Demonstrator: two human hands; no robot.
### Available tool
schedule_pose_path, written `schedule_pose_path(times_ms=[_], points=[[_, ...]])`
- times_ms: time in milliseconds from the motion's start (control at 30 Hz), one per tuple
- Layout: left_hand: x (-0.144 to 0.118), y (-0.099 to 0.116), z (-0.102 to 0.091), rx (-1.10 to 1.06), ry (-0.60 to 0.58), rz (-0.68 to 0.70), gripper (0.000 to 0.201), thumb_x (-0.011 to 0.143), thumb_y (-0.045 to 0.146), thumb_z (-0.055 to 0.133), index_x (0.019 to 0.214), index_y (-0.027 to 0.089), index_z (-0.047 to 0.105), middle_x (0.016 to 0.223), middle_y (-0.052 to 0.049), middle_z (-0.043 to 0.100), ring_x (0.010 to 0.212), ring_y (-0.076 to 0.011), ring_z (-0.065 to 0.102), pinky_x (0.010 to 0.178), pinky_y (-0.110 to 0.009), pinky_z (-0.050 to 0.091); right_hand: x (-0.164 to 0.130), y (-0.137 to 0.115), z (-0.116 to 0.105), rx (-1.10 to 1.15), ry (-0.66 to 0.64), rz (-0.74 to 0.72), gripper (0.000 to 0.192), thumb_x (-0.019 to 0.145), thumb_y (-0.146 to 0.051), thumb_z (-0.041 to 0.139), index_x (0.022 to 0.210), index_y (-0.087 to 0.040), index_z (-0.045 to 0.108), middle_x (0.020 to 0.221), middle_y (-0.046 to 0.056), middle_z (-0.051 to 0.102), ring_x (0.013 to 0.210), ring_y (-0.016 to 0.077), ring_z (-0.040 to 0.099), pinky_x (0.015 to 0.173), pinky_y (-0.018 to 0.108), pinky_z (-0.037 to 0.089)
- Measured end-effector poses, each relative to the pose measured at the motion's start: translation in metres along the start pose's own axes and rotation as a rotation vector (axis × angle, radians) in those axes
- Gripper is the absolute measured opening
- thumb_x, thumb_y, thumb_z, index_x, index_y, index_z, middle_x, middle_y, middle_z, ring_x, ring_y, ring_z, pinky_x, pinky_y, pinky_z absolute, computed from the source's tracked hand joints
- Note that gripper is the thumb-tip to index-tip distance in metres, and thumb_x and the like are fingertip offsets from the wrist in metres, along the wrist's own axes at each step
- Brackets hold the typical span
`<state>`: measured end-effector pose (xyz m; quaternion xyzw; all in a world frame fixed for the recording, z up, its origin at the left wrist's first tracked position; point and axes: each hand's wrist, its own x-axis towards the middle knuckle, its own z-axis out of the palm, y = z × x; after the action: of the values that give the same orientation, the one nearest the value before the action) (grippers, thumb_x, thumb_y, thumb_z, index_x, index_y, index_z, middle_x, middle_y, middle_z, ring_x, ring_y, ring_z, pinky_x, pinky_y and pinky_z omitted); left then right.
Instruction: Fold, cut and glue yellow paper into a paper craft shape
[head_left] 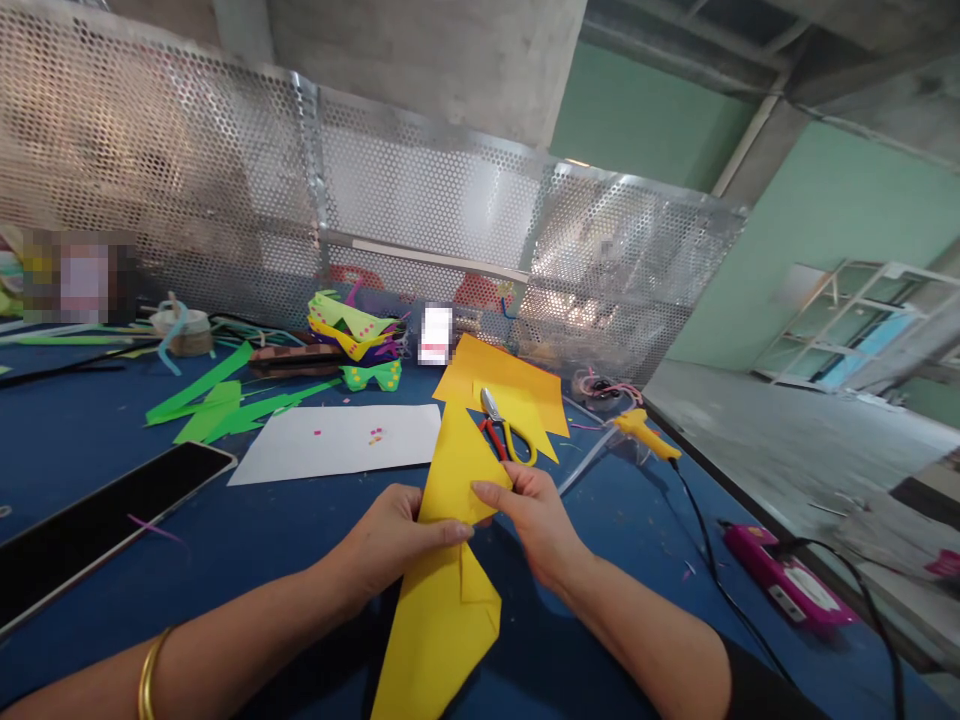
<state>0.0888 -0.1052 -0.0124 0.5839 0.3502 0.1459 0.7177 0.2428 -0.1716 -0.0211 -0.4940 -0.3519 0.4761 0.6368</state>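
Observation:
Both my hands grip a long folded piece of yellow paper over the blue table. My left hand pinches its left edge, thumb on top. On the right edge my right hand pinches it as well. The sheet runs from near my body up towards the scissors, which have red and yellow handles and lie on more yellow paper just beyond my fingers.
A white sheet lies left of the scissors, green paper strips and coloured paper masks farther back. A dark tablet is at the left. A yellow glue gun, its cord and a pink power strip sit right. Perforated metal screen behind.

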Motion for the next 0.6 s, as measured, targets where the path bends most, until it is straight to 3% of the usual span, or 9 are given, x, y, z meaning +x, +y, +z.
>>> schedule_pose_path(times_ms=[233, 467, 600], points=[[-0.0006, 0.0009, -0.004, -0.005, 0.038, 0.037, 0.037, 0.055, 0.043, 0.082, 0.077, 0.015, 0.073, 0.07, -0.005, 0.075, 0.061, -0.0202, 0.067, 0.057, -0.027, 0.051, 0.0043, 0.0019, -0.0036, -0.091, 0.025, -0.057, 0.029, 0.064, -0.043, 0.08, 0.073, -0.017, 0.071, 0.066, 0.002, 0.068, 0.059, 0.014, 0.058, 0.06, 0.027, 0.048], [-0.0002, 0.0017, -0.0021, -0.022, -0.016, 0.055, 0.038, 0.055, 0.045, 0.082, 0.077, 0.015, 0.075, 0.071, -0.006, 0.075, 0.062, -0.0205, 0.067, 0.059, -0.028, 0.051, 0.0051, 0.0013, -0.0069, -0.124, 0.059, -0.091, 0.03, 0.062, -0.043, 0.081, 0.061, -0.017, 0.066, 0.058, 0.0, 0.063, 0.053, 0.0124, 0.053, 0.055, 0.025, 0.045], [-0.0015, 0.0026, -0.0015, -0.003, 0.019, 0.03, 0.033, 0.058, 0.044, 0.08, 0.071, 0.014, 0.074, 0.066, -0.007, 0.073, 0.057, -0.0199, 0.065, 0.055, -0.028, 0.049, 0.003, 0.0013, -0.0029, -0.106, 0.043, -0.034, 0.031, 0.06, -0.044, 0.083, 0.064, -0.017, 0.067, 0.06, 0.001, 0.065, 0.055, 0.0142, 0.056, 0.056, 0.027, 0.046]])
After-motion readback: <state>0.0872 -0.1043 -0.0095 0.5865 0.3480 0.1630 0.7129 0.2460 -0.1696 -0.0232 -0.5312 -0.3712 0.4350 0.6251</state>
